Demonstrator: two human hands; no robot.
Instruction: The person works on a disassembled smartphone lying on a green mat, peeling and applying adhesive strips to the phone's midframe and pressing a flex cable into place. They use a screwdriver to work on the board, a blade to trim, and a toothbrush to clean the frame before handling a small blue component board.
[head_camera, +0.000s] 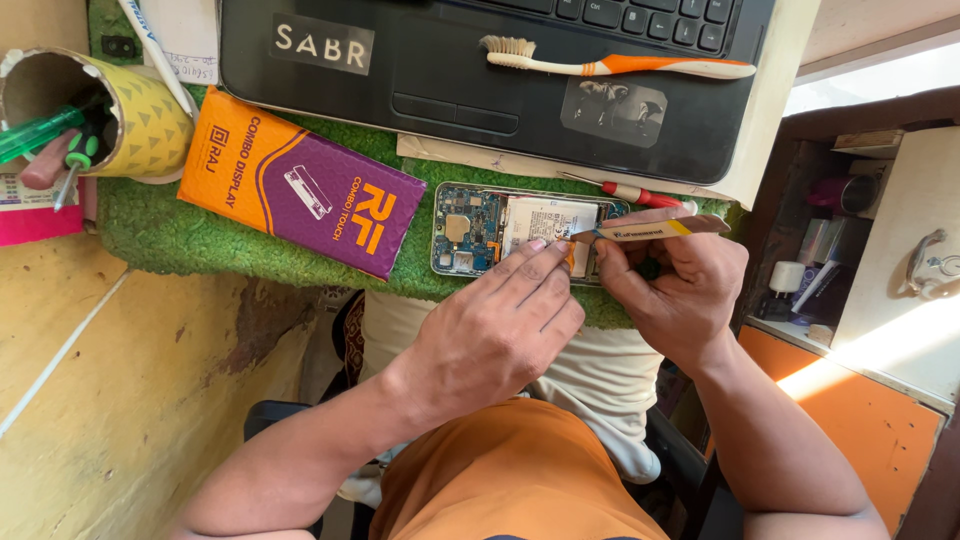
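Metal tweezers (640, 228) in right hand (675, 290) over opened phone (480, 228).

Flat orange-and-purple box (300, 180) on green mat, below laptop's black label (323, 44)

Strong daylight is coming in from the right side, washing out the upper right corner and blowing the white cabinet surface (905, 300) to near glare; warm light is falling across the right hand (675, 290) and the left hand (500, 335), which are casting soft shadows downward over the lap; the yellow wall (110, 400) on the left is sitting in flatter, dimmer light; the black laptop (480, 80) is showing a dull sheen; focus is holding sharp across the centre; the edges are bending slightly with wide-angle distortion; no motion blur is showing.
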